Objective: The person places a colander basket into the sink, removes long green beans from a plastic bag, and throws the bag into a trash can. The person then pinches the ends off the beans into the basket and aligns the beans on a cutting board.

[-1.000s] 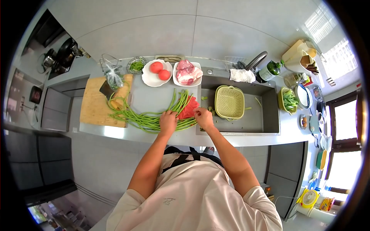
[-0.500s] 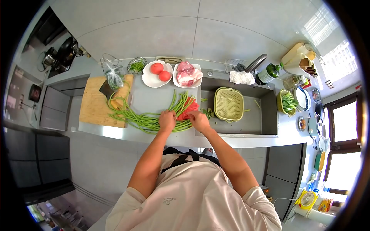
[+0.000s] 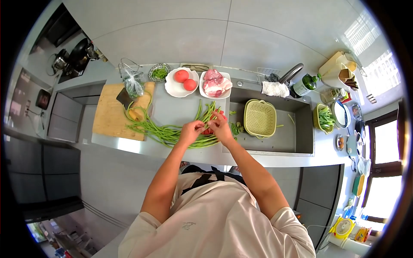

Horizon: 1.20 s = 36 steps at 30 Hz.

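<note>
**Both hands at the long beans, fingertips nearly meeting**

My left hand (image 3: pixel 192 131) and right hand (image 3: pixel 220 128) have their fingers bunched close together at the bean pile, but I can't tell if either is pinching a bean.

Surface is a pale gray countertop (image 3: pixel 170 112) in a kitchen, with large gray wall tiles (image 3: pixel 172 36) behind it and bright windows (image 3: pixel 385 146) way off to the right. The long beans (image 3: pixel 165 134) sprawl along the front of the counter, from the wooden cutting board (image 3: pixel 105 116) on the left almost to the sink (image 3: pixel 301 133).

Behind them sit a white scalloped dish (image 3: pixel 171 89) with two tomatoes (image 3: pixel 185 80) and a squarish white dish (image 3: pixel 228 88) of raw meat (image 3: pixel 213 81). A clear plastic bag (image 3: pixel 134 86) of greens crowds the board's back corner. The sink has a yellow-green basket (image 3: pixel 260 118) in it, plus leafy scraps (image 3: pixel 236 127) near its left wall. Faucet (image 3: pixel 294 72) and white cloth (image 3: pixel 275 89) are at the back.

As for the grip, both hands are over something red (image 3: pixel 208 131) by the right end of the beans. Fingers curl inward, and the gap between the two hands is tiny. Too small to make out what's between the fingertips.
</note>
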Each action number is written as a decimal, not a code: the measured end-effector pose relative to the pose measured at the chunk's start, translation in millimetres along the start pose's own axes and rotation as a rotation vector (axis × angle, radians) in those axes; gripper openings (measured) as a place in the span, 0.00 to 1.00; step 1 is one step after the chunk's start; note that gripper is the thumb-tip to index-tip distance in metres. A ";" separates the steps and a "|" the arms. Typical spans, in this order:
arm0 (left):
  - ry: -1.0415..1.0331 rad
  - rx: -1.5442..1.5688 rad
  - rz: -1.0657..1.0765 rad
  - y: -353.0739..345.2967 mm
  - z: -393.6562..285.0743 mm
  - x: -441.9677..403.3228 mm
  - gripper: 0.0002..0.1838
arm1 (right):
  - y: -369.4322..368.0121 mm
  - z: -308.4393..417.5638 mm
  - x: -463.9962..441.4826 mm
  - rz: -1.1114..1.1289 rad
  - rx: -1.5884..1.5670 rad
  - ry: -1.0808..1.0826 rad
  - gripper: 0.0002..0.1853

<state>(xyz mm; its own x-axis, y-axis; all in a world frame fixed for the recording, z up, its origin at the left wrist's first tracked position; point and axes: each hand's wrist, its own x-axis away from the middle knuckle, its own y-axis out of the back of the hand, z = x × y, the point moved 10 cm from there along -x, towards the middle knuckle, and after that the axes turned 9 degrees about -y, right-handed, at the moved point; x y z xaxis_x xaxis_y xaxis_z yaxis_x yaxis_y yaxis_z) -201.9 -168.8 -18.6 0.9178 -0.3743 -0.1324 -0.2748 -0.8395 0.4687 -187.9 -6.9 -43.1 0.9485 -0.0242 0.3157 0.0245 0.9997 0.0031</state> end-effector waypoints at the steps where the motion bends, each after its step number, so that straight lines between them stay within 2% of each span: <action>1: 0.005 0.017 -0.004 0.7 0.8 0.5 0.11 | 2.5 -0.7 0.5 -0.023 -0.062 -0.041 0.25; 3: 0.014 0.049 -0.010 1.5 1.1 2.6 0.10 | 7.6 -6.1 2.4 -0.070 -0.190 -0.124 0.21; 6: -0.018 0.059 -0.134 16.5 -4.4 -5.3 0.09 | 6.2 -9.9 1.7 0.004 -0.174 -0.199 0.13; 9: 0.017 0.020 -0.161 34.2 -23.2 -18.9 0.07 | 4.1 -10.7 3.7 0.010 -0.246 -0.229 0.09; 10: -0.097 0.170 -0.278 43.5 -33.0 -24.5 0.08 | 2.4 -8.2 4.9 0.014 -0.239 -0.221 0.09; 13: -0.119 0.342 -0.399 60.0 -46.6 -36.5 0.10 | 0.2 -1.0 6.8 0.034 -0.163 -0.182 0.09; 17: -0.178 0.515 -0.344 55.7 -87.0 -51.3 0.12 | -6.5 7.8 9.3 0.091 -0.023 -0.131 0.10; 21: -0.103 0.118 -0.180 26.1 -79.3 -49.0 0.11 | -5.7 17.0 10.8 0.083 -0.032 -0.068 0.10; 25: -0.065 0.078 -0.199 3.6 -37.9 -25.9 0.12 | 9.1 8.2 16.2 0.067 -0.112 -0.127 0.11; 28: 0.021 0.022 -0.054 -14.6 -39.6 -14.8 0.13 | 18.2 7.7 22.8 0.001 -0.003 -0.094 0.10; 29: 0.050 -0.004 0.004 -18.7 -45.6 -12.4 0.14 | 21.5 6.3 24.4 -0.016 -0.074 -0.110 0.10; 31: -0.056 0.126 -0.026 -30.8 -34.7 -11.3 0.17 | 26.5 7.9 30.3 -0.050 -0.216 -0.141 0.11; 33: -0.155 0.206 -0.035 -39.1 -30.5 -10.7 0.18 | 40.4 0.2 21.8 -0.120 -0.075 -0.085 0.12; 36: -0.007 0.062 0.127 -44.6 -25.5 -9.0 0.15 | 60.7 5.5 21.4 -0.156 0.063 -0.013 0.15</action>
<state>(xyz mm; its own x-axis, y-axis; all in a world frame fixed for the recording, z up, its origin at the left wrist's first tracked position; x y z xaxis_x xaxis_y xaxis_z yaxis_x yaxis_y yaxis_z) -190.6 -117.9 -16.0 0.8725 -0.4818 -0.0813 -0.4061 -0.8077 0.4275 -167.8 53.3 -31.0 0.9306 -0.1799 0.3189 0.1513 0.9821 0.1126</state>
